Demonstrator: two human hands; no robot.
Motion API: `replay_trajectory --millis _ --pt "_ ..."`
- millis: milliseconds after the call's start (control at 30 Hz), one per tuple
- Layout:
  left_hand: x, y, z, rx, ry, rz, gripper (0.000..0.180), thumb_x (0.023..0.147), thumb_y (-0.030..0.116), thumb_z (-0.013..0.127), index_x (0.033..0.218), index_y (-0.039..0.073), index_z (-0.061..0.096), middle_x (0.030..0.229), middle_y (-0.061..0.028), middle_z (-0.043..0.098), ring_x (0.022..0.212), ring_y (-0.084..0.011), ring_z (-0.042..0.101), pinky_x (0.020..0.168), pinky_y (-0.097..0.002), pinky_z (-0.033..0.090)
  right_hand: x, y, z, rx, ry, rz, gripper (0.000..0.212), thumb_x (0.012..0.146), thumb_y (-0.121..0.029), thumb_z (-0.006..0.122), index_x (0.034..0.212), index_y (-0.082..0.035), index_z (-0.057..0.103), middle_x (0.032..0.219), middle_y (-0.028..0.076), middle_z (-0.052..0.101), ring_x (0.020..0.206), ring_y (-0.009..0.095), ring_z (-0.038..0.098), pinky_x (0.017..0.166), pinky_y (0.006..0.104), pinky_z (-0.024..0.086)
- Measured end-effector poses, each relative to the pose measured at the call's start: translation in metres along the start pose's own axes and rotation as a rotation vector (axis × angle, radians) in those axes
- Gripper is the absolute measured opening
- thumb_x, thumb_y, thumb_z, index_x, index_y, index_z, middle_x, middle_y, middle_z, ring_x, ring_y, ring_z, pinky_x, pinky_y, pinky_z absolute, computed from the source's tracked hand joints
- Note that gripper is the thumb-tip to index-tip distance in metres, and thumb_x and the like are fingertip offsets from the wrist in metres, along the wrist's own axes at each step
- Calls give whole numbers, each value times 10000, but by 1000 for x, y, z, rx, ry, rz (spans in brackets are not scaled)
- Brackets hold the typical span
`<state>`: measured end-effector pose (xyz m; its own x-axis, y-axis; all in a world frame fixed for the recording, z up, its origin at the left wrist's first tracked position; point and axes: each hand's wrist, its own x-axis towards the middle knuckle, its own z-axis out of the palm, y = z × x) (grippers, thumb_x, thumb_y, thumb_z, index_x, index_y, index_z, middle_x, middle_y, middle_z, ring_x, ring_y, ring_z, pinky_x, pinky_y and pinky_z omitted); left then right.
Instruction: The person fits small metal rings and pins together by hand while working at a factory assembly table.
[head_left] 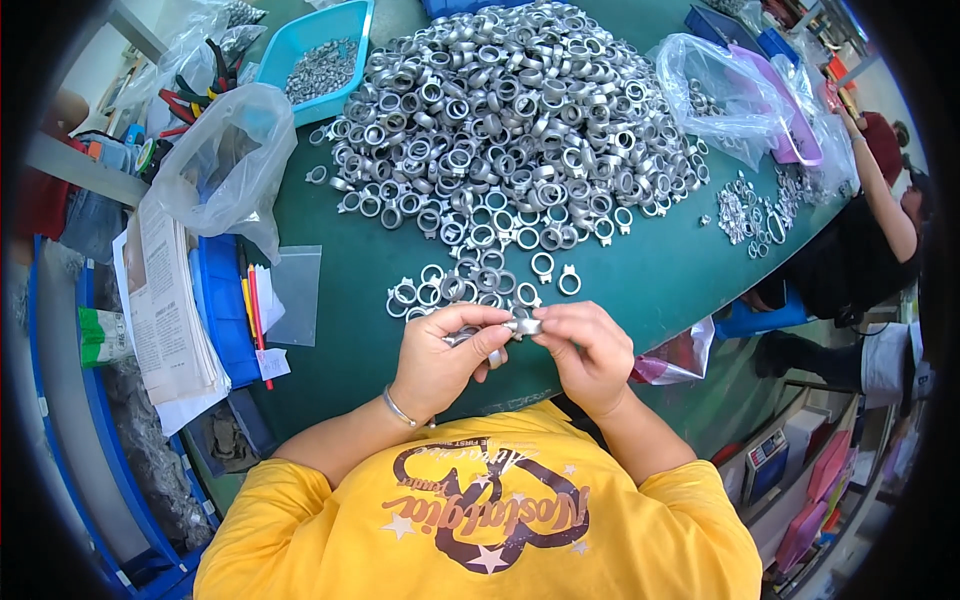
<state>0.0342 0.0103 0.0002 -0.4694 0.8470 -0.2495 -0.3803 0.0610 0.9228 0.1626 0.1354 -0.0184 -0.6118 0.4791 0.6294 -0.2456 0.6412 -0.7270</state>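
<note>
Between my two hands, close to the table's near edge, is a silver metal ring point(524, 326). The fingers of my left hand point(440, 355) pinch its left side, and more metal shows under them, partly hidden. On the other side my right hand point(588, 352) grips the ring between thumb and fingers. Just beyond my fingertips lie several loose rings point(480, 280) of the same kind, some with a small lug on the rim. They trail down from a large heap of rings point(510, 110) on the green table point(350, 225).
A turquoise basin point(268, 70) of small metal parts stands far left, near a clear plastic bag point(225, 165) and pliers point(195, 95). Papers point(165, 290) and a blue tray point(225, 310) lie at left. Far right are a pink tray point(795, 135), small parts point(750, 215) and another person point(850, 240).
</note>
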Motion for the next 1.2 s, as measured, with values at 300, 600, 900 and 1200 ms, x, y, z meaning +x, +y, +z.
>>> replay_trajectory --millis 300,600,900,1200 --pt "-3 -3 -4 -35 50 -5 172 807 4 623 978 -12 608 765 -80 624 600 -102 579 463 -180 442 -8 -5 13 425 109 333 234 696 83 694 900 42 588 940 150 597 832 211 618 706 282 535" --pt "-2 -6 -8 -140 3 -92 153 849 68 589 985 -3 594 792 -95 625 616 -117 588 463 -201 457 -8 -6 11 61 -19 116 230 661 59 718 863 19 615 841 133 636 763 247 627 654 303 512" --pt "2 -18 -20 -748 -256 -449 157 894 163 493 898 30 577 870 -115 554 686 -177 561 422 -225 416 23 27 -1 -595 -198 167 126 697 -9 650 815 -45 625 903 84 590 849 274 531 720 353 413" --pt "1 -5 -15 -389 -44 -339 72 794 32 623 831 -7 574 837 -114 600 627 -155 598 423 -217 447 15 34 2 -379 -186 177 150 659 -42 697 742 -56 572 868 80 598 810 280 558 706 363 422"
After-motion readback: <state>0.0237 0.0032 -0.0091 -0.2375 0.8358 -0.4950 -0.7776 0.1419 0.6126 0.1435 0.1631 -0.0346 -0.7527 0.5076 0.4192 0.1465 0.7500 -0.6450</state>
